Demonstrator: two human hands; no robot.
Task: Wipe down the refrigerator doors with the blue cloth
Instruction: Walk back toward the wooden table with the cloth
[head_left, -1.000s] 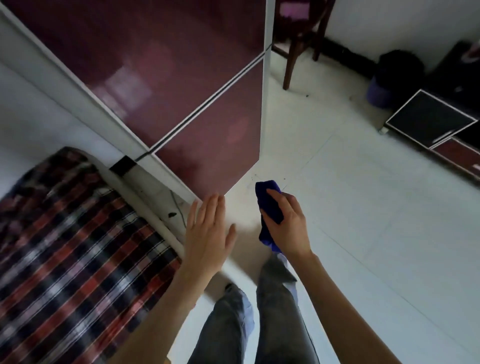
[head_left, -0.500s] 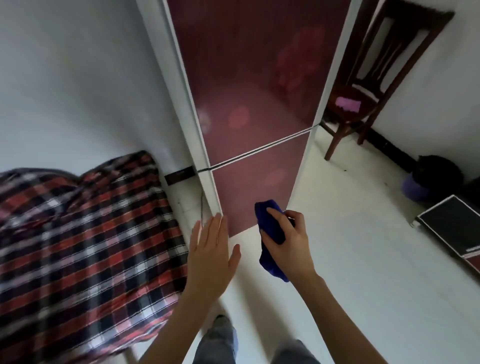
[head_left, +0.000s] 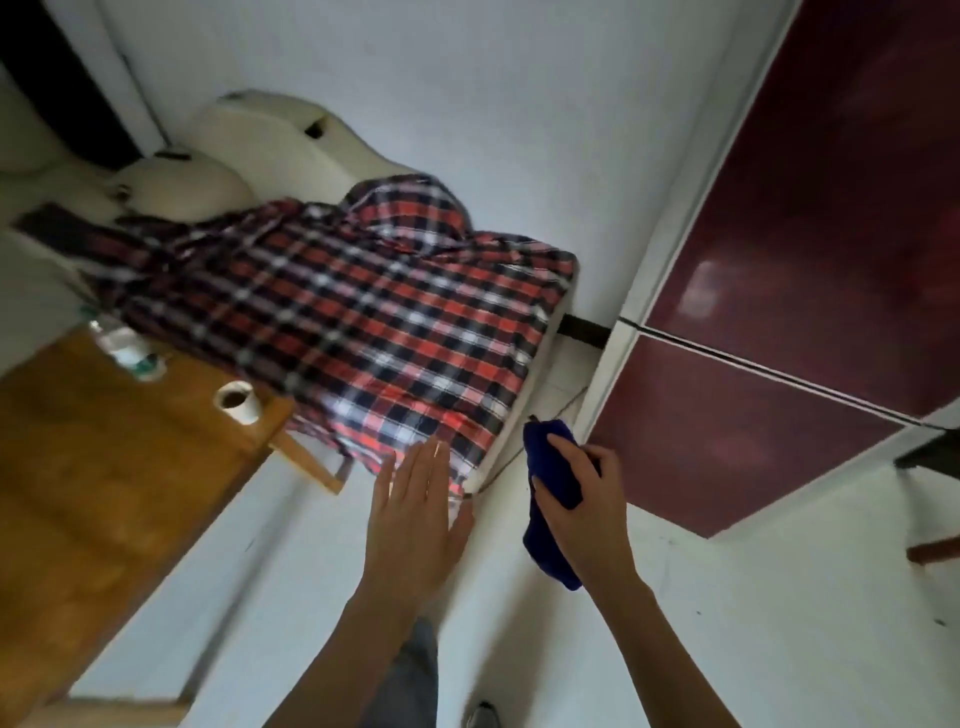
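Note:
The refrigerator stands at the right, with a glossy dark red upper door (head_left: 831, 197) and lower door (head_left: 727, 436) split by a thin white seam. My right hand (head_left: 587, 509) grips the bunched blue cloth (head_left: 550, 467) in the air, just left of the lower door's edge and apart from it. My left hand (head_left: 415, 514) hovers flat beside it, fingers together and extended, holding nothing, over the corner of a plaid-covered piece of furniture.
A red, black and white plaid cloth (head_left: 353, 322) covers a low white piece of furniture against the wall. A wooden table (head_left: 104, 467) at the left carries a roll of tape (head_left: 236, 402) and a plastic bottle (head_left: 124, 348). White floor (head_left: 779, 623) lies below.
The view has swung left, so the fridge now sits at the right and the table appears. Both hands keep their pose, the right still gripping the cloth.

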